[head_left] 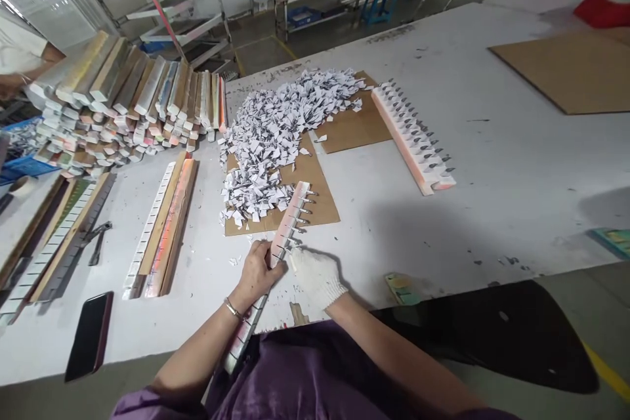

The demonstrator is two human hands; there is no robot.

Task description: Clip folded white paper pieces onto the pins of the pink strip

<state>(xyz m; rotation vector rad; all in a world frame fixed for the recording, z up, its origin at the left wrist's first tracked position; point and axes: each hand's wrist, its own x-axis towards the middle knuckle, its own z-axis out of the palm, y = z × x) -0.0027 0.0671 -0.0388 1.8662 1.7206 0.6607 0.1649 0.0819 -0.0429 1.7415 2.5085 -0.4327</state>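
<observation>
While the bare left hand (256, 270) wraps its fingers around the middle of a long slotted strip (291, 218), the right hand (315, 273), in a white knit glove, is curled nearly closed just beside it, its fingertips pinching at the strip's right edge; whether they hold one of the small pieces cannot be told. The strip runs diagonally from the person's lap, across the near edge of the white table (492, 144), and its far end rests on a brown cardboard sheet (319, 200). Several small grey-and-white tabs stick out of the far part of the strip on its right side. A bracelet (232, 308) sits on the left wrist.

Just beyond the hands, a heap of small white paper tabs (280, 125) spreads over the cardboard and reaches toward the far side. To the right of the heap lies a filled strip (413, 138), lined with tabs along its whole length, partly on a second piece of cardboard (354, 128).

To the left, two more long strips (162, 230) lie side by side on the table, and further left are others next to a pair of dark pliers (98, 239). A black phone (89, 335) lies near the table's near-left edge. At far left is a large stack of finished strips (123, 98). A big cardboard sheet (571, 69) lies at far right.
</observation>
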